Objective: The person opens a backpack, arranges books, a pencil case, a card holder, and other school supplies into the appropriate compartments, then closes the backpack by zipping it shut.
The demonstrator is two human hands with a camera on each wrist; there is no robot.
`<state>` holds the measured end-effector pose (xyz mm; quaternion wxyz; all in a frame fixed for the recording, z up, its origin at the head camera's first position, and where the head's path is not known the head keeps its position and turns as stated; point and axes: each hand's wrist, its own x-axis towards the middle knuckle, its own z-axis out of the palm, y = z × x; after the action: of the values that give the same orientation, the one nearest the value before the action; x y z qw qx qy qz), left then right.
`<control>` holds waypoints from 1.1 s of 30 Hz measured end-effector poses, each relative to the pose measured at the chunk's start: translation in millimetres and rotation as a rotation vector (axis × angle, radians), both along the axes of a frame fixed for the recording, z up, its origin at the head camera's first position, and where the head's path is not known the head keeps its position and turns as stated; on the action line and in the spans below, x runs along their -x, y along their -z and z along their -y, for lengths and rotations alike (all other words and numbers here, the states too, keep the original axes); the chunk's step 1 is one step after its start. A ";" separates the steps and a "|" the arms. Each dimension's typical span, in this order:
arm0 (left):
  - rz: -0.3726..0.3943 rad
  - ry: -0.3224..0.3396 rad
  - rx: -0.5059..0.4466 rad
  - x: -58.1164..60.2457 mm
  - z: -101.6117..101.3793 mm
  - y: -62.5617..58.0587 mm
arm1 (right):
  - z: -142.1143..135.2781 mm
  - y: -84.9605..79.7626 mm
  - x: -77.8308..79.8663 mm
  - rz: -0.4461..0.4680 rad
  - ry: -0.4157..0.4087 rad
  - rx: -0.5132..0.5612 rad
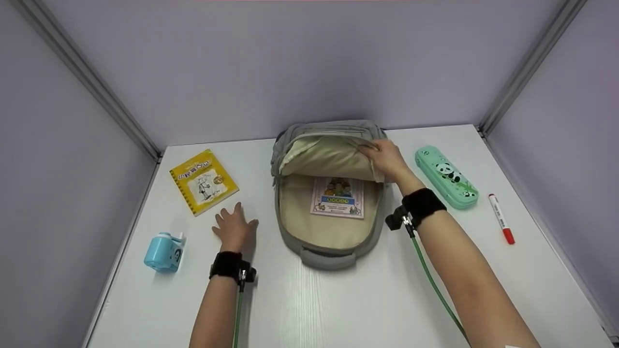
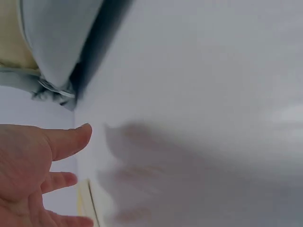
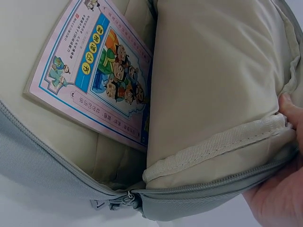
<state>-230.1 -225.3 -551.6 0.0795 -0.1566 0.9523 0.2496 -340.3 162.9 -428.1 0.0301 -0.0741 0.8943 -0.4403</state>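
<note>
A grey backpack (image 1: 329, 258) lies unzipped on the table, its beige lining showing. My right hand (image 1: 387, 157) grips the edge of its lifted front flap (image 1: 333, 159); in the right wrist view the thumb (image 3: 289, 106) lies on the lining side. Inside the bag rests a pink picture book (image 1: 337, 205), its upper end hidden under the flap. To the left of the bag, my left hand (image 1: 233, 229) hovers over the table with fingers spread, holding nothing. Just beyond its fingertips lies a yellow comic book (image 1: 205, 183).
A blue pencil sharpener (image 1: 164, 252) stands at the left. On the right lie a green panda pencil case (image 1: 446, 176) and a red-capped marker (image 1: 501, 218). Grey-lilac panels (image 1: 271, 63) wall the white table (image 1: 309, 309) at the back and sides.
</note>
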 end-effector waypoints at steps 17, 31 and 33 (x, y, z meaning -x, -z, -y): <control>0.021 0.070 0.158 20.3 28.9 6.8 | 0.5 2.2 -2.7 0.046 -0.038 0.012; 0.069 0.075 0.176 18.6 36.3 3.8 | 5.5 2.7 -5.7 0.017 -0.043 -0.002; 0.069 0.083 0.180 17.6 36.6 3.2 | 5.5 2.2 -6.2 0.018 -0.043 -0.006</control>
<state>-247.6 -261.8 -554.7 0.1080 -0.1319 0.9732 0.1540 -334.1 157.4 -430.4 0.0480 -0.0891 0.8935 -0.4374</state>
